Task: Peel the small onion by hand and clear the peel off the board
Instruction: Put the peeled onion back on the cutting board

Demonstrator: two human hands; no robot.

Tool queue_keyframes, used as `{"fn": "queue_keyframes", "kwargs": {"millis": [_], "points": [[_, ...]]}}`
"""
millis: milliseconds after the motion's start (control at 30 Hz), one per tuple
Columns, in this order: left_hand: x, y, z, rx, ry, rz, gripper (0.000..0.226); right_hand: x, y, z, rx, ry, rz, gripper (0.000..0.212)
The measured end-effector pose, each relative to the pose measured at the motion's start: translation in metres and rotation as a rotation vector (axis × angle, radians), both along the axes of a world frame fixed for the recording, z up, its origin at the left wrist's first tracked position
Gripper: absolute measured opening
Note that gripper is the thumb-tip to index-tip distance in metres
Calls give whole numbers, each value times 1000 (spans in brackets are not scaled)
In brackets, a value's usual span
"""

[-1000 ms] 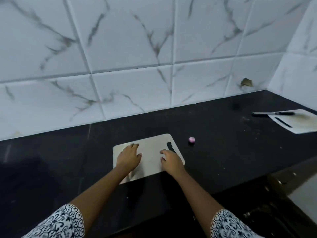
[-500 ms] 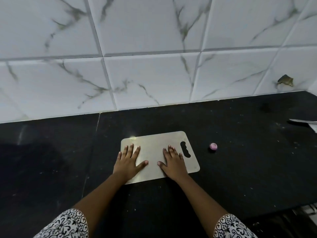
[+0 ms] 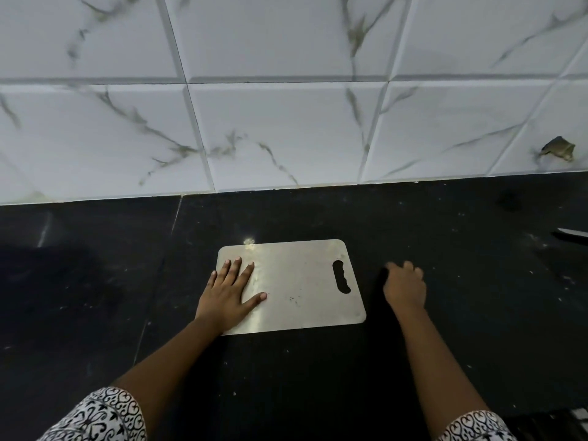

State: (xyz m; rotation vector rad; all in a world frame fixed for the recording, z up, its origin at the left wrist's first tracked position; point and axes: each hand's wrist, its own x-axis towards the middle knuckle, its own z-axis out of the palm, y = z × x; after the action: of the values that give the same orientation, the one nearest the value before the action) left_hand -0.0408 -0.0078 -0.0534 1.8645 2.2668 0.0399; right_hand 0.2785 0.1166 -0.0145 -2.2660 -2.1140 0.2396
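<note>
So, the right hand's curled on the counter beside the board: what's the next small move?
Probably bring the right hand over the board with whatever it closes on. Its fingers curl down on the counter; no onion shows, perhaps hidden beneath. The left hand lies flat on the board.

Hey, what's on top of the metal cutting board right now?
Only the left hand, lying flat on the left part of the rectangular steel cutting board. Its bare surface shows only faint specks; what the palm covers is hidden.

Black speckled counter (image 3: 318, 377), 1 steel board (image 3: 296, 281) flat near its middle.
</note>
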Motion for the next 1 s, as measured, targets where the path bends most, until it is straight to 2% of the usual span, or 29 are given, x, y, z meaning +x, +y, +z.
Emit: {"fn": "queue_keyframes", "kwargs": {"millis": [133,167,267,333,500,667,767,1000], "points": [[0,1,1,1,-3,-3,94,-3,7,6,20,114,32,33],[0,1,1,-4,-3,-3,93,-11,6,9,23,196,64,34],[0,1,2,-6,-4,3,91,-44,-3,22,-68,614,144,29],[0,0,1,0,-10,8,92,-72,-13,27,-178,747,243,23],[0,0,1,11,-42,12,92,-119,-26,6,-219,764,469,31],[0,-1,-1,28,-54,20,91,-129,-34,-10,-179,764,467,40],[0,-1,-2,33,-46,18,90,-124,-29,-11,-248,734,504,50],[-1,-1,0,31,-51,16,93,-127,-34,-12,-137,727,421,29]]}}
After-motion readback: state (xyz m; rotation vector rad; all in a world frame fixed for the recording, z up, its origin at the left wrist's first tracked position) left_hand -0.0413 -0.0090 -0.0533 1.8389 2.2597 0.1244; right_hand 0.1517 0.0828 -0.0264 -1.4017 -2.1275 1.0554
